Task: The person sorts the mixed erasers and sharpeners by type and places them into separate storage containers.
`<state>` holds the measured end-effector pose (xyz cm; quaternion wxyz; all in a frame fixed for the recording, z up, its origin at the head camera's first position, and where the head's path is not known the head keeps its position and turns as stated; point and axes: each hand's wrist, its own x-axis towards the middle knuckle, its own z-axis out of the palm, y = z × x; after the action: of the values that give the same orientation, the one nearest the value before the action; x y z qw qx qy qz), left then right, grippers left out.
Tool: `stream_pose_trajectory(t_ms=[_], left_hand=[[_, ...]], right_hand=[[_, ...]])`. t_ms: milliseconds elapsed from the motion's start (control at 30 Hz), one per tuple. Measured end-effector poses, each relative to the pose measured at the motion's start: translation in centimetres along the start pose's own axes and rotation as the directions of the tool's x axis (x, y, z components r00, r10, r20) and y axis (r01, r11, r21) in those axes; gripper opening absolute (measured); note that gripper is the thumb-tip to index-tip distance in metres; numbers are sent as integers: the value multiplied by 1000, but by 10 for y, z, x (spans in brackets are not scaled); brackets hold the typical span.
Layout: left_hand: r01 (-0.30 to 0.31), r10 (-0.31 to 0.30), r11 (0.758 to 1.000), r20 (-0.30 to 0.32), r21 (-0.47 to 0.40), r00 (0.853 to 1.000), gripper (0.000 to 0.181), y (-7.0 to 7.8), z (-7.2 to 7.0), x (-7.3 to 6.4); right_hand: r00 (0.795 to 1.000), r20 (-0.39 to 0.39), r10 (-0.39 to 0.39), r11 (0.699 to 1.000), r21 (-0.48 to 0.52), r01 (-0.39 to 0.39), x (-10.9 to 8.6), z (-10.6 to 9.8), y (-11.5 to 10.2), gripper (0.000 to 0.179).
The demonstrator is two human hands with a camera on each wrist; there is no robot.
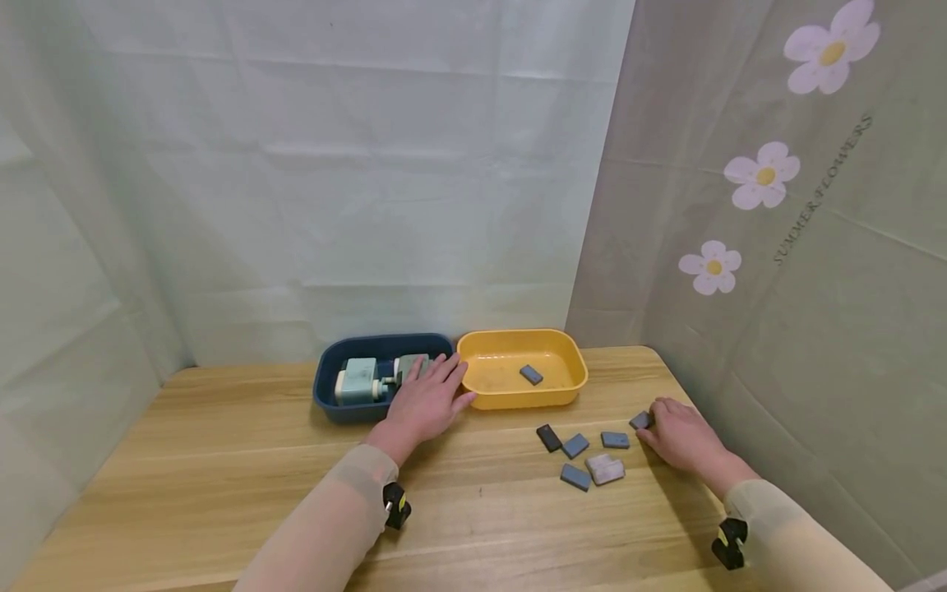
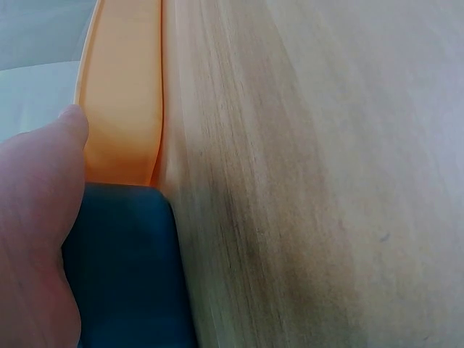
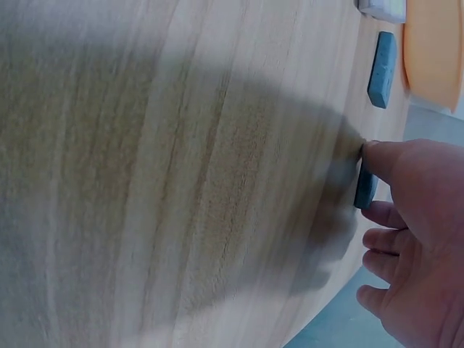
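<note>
At the right of the table, my right hand (image 1: pixel 682 433) pinches a small blue-grey rectangular block (image 1: pixel 641 420) by its ends. Thumb and index finger are on it in the right wrist view, where the block (image 3: pixel 366 187) lies close over the wood. My left hand (image 1: pixel 427 404) spreads straight fingers over the dark blue tub (image 1: pixel 348 415), fingertips right at the rim of the yellow tub (image 1: pixel 525 400). One similar block (image 1: pixel 531 375) lies inside the yellow tub. Several loose blocks are left of my right hand, among them a black one (image 1: pixel 549 437) and a pale greyish one (image 1: pixel 605 469).
The dark blue tub holds a light blue box-shaped object (image 1: pixel 360 380) with a nozzle, and a second greyish one (image 1: pixel 411 367) partly under my left hand. The wooden table (image 1: pixel 222 469) meets a pale curtain (image 1: pixel 370 205) behind and a flowered one (image 1: pixel 836 329) at the right.
</note>
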<state>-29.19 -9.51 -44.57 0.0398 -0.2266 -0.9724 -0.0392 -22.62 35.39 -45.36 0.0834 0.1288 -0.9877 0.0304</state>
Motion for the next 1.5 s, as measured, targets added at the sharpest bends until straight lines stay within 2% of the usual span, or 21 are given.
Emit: stream_pose_trajectory(t_ms=[233,433,667,900,1200,1500], left_hand=[[6,-6,1000,-5,-3,1000,73,-1,1,0],[7,-7,1000,-3,-1,1000,74,0,2,-1],[4,-4,1000,1,-2,1000,74,1,2,-1],[5,-5,1000,12,-5,1000,74,2,0,-2],[3,-3,1000,-5,-1,1000,73,2,-1,-2],[-4,4,1000,-13,-3,1000,73,1,-1,-2]], right_hand=[[999,-31,-29,1000,6,29,1,1,-1,34],[998,-64,-19,999,29,21,5,1,-1,36],[998,-68,-10,999,40,13,15,-2,-3,38],[991,-122,-59,997,49,65,25,-15,-15,34],[989,-122,-85,994,53,92,37,-31,-33,32],[990,-123,-75,992,89,86,51,-39,-51,35]])
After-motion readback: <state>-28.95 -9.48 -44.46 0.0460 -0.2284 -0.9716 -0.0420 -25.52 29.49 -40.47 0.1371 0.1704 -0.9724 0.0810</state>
